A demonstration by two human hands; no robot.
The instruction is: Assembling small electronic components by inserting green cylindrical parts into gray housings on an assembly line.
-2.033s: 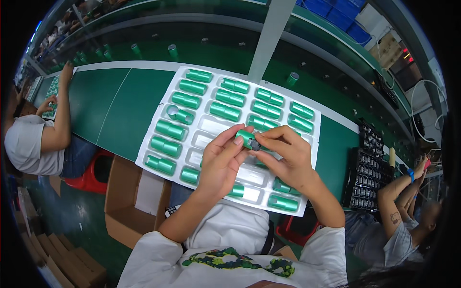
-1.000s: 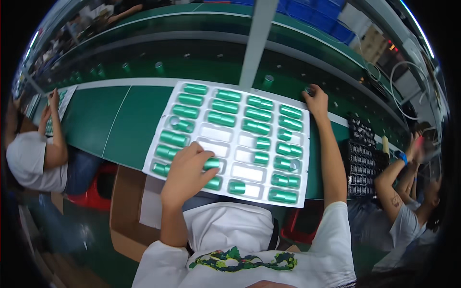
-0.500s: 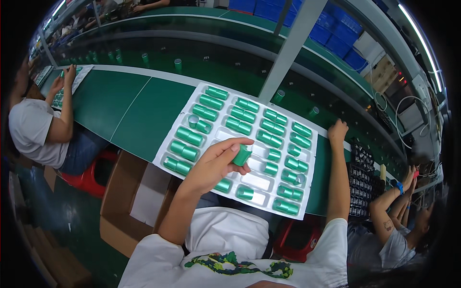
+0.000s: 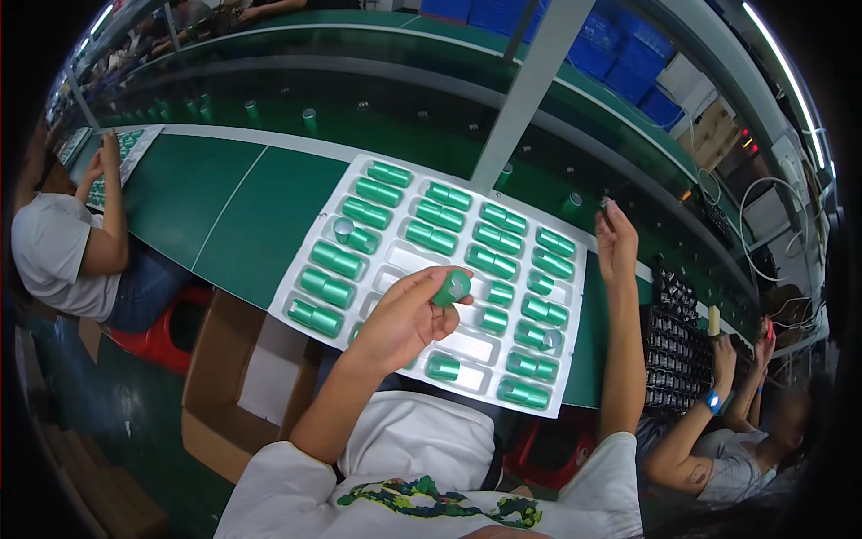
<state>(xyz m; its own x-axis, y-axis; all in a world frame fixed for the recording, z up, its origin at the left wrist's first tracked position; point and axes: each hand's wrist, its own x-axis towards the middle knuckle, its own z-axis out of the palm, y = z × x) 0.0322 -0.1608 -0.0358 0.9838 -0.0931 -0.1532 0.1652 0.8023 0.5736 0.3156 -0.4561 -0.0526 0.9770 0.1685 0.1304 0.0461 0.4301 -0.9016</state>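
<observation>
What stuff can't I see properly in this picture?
In the head view:
Small dark thing in the right hand: too small to tell what it is.
Part of the green cylinder: hidden by the left hand holding it.
Some hollows of the white tray: covered by that same hand.
Far-off people, upper left: too small and dim.

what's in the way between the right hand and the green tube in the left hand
Nothing visible: the right hand is past the right edge of the tray, the left hand holds the green tube above it, with open space between.
</observation>
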